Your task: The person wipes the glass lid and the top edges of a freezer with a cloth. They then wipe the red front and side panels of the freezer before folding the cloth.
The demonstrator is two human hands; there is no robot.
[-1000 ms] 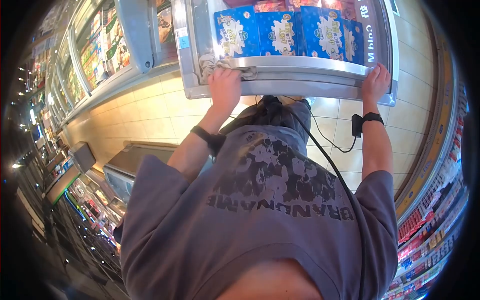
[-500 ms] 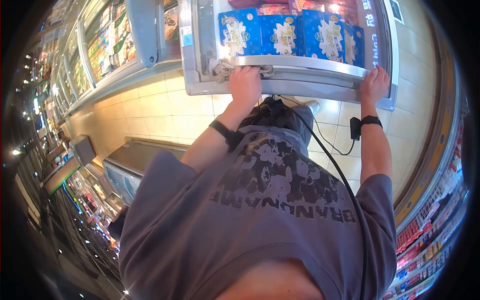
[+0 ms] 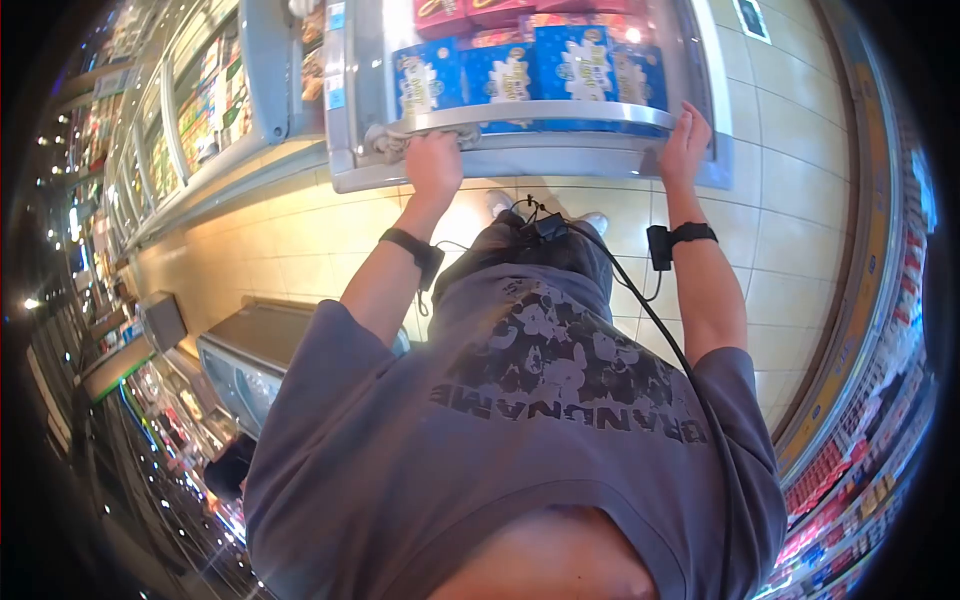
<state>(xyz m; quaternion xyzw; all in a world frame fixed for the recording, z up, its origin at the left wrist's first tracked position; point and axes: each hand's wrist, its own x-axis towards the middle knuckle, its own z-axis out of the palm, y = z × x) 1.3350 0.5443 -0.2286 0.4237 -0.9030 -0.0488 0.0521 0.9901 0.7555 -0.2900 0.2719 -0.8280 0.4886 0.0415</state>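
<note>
Head view, left hand [image 3: 435, 165] closed over grey cloth [image 3: 388, 143] on freezer rim [image 3: 560, 162], right hand [image 3: 684, 145] half-curled farther along, grip unclear, blue boxes [image 3: 573, 65] inside, cable [image 3: 712, 422] over shirt [image 3: 520, 460], shelves [image 3: 855, 480] at right.

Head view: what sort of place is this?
Most likely a supermarket or similar shop: a glass-topped display freezer holds blue packages, and shelves densely stocked with goods run along the right side of the view.

Bright centre, warm sheen on floor [image 3: 300, 235]; strong fisheye bend, corners black.
</note>
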